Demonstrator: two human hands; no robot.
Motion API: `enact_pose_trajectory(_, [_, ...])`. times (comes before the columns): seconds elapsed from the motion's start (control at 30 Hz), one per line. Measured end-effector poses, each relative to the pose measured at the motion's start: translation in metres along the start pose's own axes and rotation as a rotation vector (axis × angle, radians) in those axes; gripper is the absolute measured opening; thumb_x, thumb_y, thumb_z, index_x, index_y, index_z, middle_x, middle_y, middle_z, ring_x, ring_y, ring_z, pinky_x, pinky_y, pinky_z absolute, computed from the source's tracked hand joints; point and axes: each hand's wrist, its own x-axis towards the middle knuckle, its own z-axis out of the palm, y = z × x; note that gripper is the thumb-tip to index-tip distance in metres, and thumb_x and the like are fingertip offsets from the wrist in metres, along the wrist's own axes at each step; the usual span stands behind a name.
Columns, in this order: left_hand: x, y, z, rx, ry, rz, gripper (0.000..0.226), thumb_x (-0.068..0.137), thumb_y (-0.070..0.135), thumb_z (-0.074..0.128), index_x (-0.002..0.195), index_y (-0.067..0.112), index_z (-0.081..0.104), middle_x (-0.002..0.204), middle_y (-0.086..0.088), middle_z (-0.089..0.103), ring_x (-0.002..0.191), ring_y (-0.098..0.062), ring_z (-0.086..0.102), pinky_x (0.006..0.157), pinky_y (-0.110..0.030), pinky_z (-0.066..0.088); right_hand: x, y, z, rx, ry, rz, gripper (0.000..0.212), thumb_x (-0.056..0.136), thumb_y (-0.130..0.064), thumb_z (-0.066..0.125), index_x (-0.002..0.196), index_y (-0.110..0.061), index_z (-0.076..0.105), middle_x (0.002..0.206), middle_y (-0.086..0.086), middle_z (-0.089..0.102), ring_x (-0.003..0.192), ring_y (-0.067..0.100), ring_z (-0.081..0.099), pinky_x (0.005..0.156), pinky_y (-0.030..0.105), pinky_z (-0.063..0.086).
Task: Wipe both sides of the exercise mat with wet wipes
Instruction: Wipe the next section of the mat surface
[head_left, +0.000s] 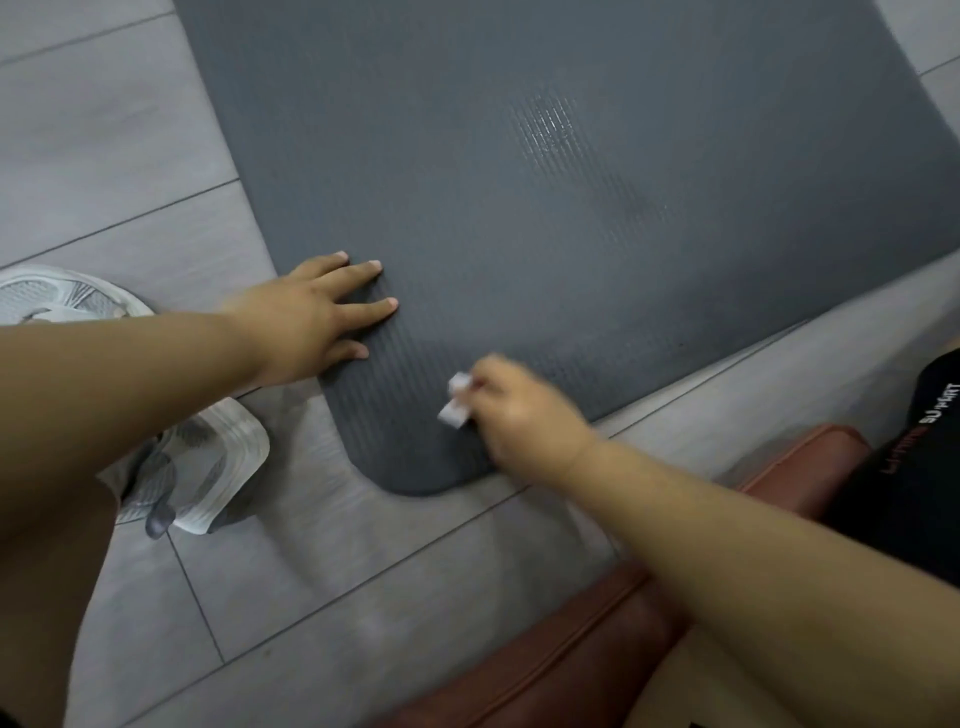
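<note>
A dark grey ribbed exercise mat (545, 197) lies flat on the tiled floor, its rounded near corner toward me. My left hand (317, 317) presses flat on the mat's left edge with straight, spread fingers. My right hand (514, 410) grips a small folded white wet wipe (456, 401) against the mat near that corner; the hand is blurred by motion. A shiny damp patch (550, 130) shows on the mat farther away.
Grey floor tiles (104, 145) surround the mat. A white and grey sneaker (192, 462) stands on the floor left of the mat's corner. A brown padded seat edge (597, 649) runs along the lower right, with black shorts (914, 441) beside it.
</note>
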Motion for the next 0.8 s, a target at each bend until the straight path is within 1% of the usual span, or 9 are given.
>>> enact_pose_trajectory(0.1, [0.003, 0.000, -0.001, 0.035, -0.050, -0.022, 0.056, 0.095, 0.043, 0.039, 0.147, 0.031, 0.023, 0.158, -0.004, 0.009, 0.143, -0.032, 0.011, 0.116, -0.035, 0.011, 0.014, 0.049, -0.027, -0.011, 0.382, 0.401, 0.022, 0.090, -0.011, 0.048, 0.100, -0.005, 0.066, 0.099, 0.013, 0.052, 0.083, 0.031, 0.055, 0.074, 0.036, 0.048])
enact_pose_trajectory(0.17, [0.003, -0.001, -0.002, 0.015, -0.031, -0.021, 0.053, 0.096, 0.039, 0.039, 0.146, 0.031, 0.024, 0.158, -0.003, 0.011, 0.143, -0.032, 0.013, 0.116, -0.034, 0.012, 0.018, 0.052, -0.023, 0.067, 0.458, 0.536, 0.018, 0.091, -0.013, 0.050, 0.096, -0.002, 0.064, 0.090, 0.000, 0.051, 0.077, 0.021, 0.050, 0.075, 0.037, 0.047])
enact_pose_trajectory(0.27, [0.003, -0.003, -0.004, 0.007, -0.036, -0.028, 0.051, 0.098, 0.034, 0.038, 0.147, 0.028, 0.024, 0.157, -0.001, 0.014, 0.143, -0.030, 0.015, 0.116, -0.032, 0.013, 0.020, -0.005, 0.006, 0.258, 0.238, 0.314, 0.015, 0.094, -0.021, 0.050, 0.080, -0.020, 0.054, 0.082, -0.012, 0.053, 0.071, 0.008, 0.048, 0.071, 0.027, 0.038])
enact_pose_trajectory(0.33, [0.005, -0.002, -0.008, 0.026, -0.043, -0.049, 0.052, 0.099, 0.033, 0.037, 0.148, 0.022, 0.023, 0.157, 0.001, 0.014, 0.143, -0.027, 0.018, 0.115, -0.031, 0.016, 0.018, -0.046, 0.024, 0.370, 0.000, 0.041, 0.019, 0.095, -0.027, 0.049, 0.077, -0.021, 0.050, 0.089, -0.002, 0.060, 0.085, 0.016, 0.056, 0.077, 0.032, 0.041])
enact_pose_trajectory(0.43, [0.008, 0.001, -0.019, 0.024, -0.010, -0.109, 0.050, 0.099, 0.032, 0.036, 0.147, 0.021, 0.028, 0.156, 0.004, 0.020, 0.136, -0.026, 0.035, 0.105, -0.035, 0.034, 0.019, -0.057, 0.022, 0.327, -0.220, -0.042, 0.016, 0.097, -0.029, 0.044, 0.094, -0.015, 0.052, 0.103, 0.010, 0.054, 0.097, 0.029, 0.052, 0.079, 0.036, 0.041])
enact_pose_trajectory(0.57, [0.015, 0.002, -0.025, 0.046, 0.008, -0.123, 0.048, 0.099, 0.033, 0.035, 0.146, 0.021, 0.031, 0.154, 0.000, 0.024, 0.126, -0.032, 0.045, 0.099, -0.039, 0.041, 0.029, 0.030, -0.027, 0.052, 0.077, 0.194, 0.024, 0.093, -0.009, 0.043, 0.109, -0.016, 0.060, 0.109, 0.006, 0.051, 0.097, 0.023, 0.049, 0.072, 0.028, 0.035])
enact_pose_trajectory(0.7, [0.030, 0.008, -0.026, 0.120, 0.001, -0.127, 0.055, 0.098, 0.042, 0.028, 0.149, 0.024, 0.020, 0.155, -0.001, 0.018, 0.122, -0.034, 0.041, 0.099, -0.042, 0.041, 0.016, 0.131, -0.078, 0.017, 0.412, 0.814, 0.031, 0.089, -0.004, 0.045, 0.115, -0.009, 0.059, 0.122, 0.017, 0.047, 0.107, 0.030, 0.047, 0.074, 0.022, 0.028])
enact_pose_trajectory(0.73, [0.033, 0.008, -0.025, 0.139, -0.005, -0.142, 0.058, 0.097, 0.046, 0.025, 0.150, 0.026, 0.016, 0.156, 0.000, 0.014, 0.121, -0.034, 0.040, 0.098, -0.042, 0.042, 0.015, 0.136, -0.076, 0.046, 0.440, 0.885, 0.030, 0.089, -0.004, 0.046, 0.116, -0.008, 0.059, 0.122, 0.017, 0.047, 0.107, 0.029, 0.047, 0.074, 0.021, 0.028])
enact_pose_trajectory(0.8, [0.036, 0.009, -0.021, 0.190, 0.008, -0.165, 0.062, 0.094, 0.050, 0.024, 0.150, 0.026, 0.014, 0.157, 0.000, 0.011, 0.116, -0.034, 0.039, 0.096, -0.042, 0.043, 0.017, 0.121, -0.057, 0.097, 0.526, 0.774, 0.025, 0.089, -0.006, 0.048, 0.111, -0.005, 0.061, 0.107, 0.007, 0.049, 0.098, 0.023, 0.050, 0.075, 0.022, 0.033])
